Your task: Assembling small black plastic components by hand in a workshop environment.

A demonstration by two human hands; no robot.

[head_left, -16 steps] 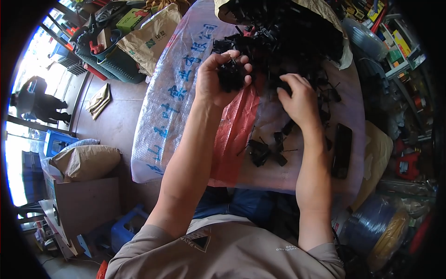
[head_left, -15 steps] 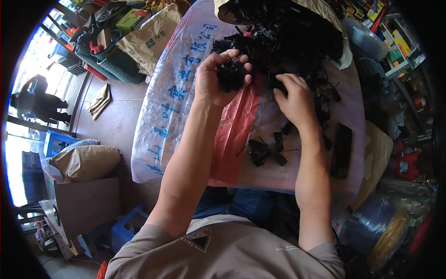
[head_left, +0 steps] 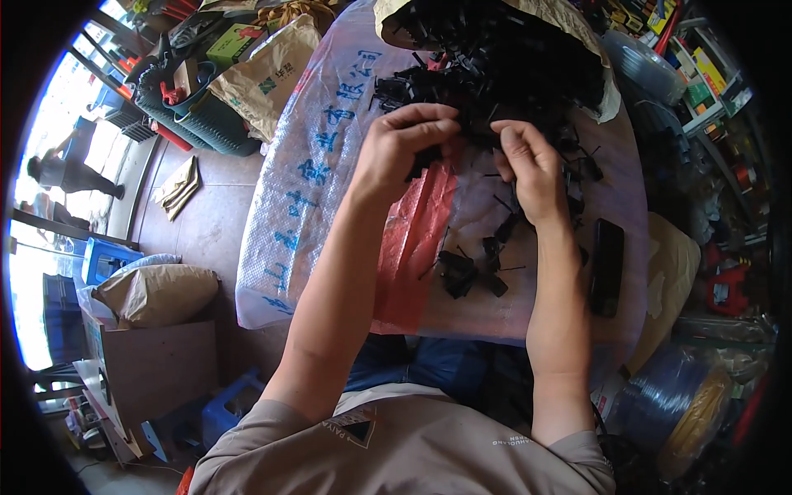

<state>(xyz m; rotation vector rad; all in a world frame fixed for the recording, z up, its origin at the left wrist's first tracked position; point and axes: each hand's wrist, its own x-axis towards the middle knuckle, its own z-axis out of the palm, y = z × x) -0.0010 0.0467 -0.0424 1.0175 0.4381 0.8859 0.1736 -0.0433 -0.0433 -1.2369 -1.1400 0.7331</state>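
Observation:
My left hand [head_left: 406, 142] is curled, palm turned inward, around a clump of small black plastic parts [head_left: 425, 161]; the clump's dark edge shows below the fingers. Facing it, my right hand [head_left: 528, 163] is closed in a pinch at the fingertips. A thin dark stem stands up by those fingertips, and the rest of what they hold is too dark to make out. Beyond both hands lies a heap of black plastic parts [head_left: 412, 82] with thin stems. A smaller group of such parts [head_left: 466, 272] rests nearer me, between my forearms.
A white woven sack with a red stripe [head_left: 412, 247] covers the work surface. At the back, an open paper sack [head_left: 609, 91] holds more black parts. A black phone [head_left: 607, 268] lies right of my right forearm. Paper sacks, a blue stool [head_left: 107, 257] and crowded shelves [head_left: 709, 99] surround the table.
My left hand has turned from palm up to palm inward, fingers folding over the clump. My right hand has risen slightly off the scattered parts, its fingers now pinched. A person outside has moved.

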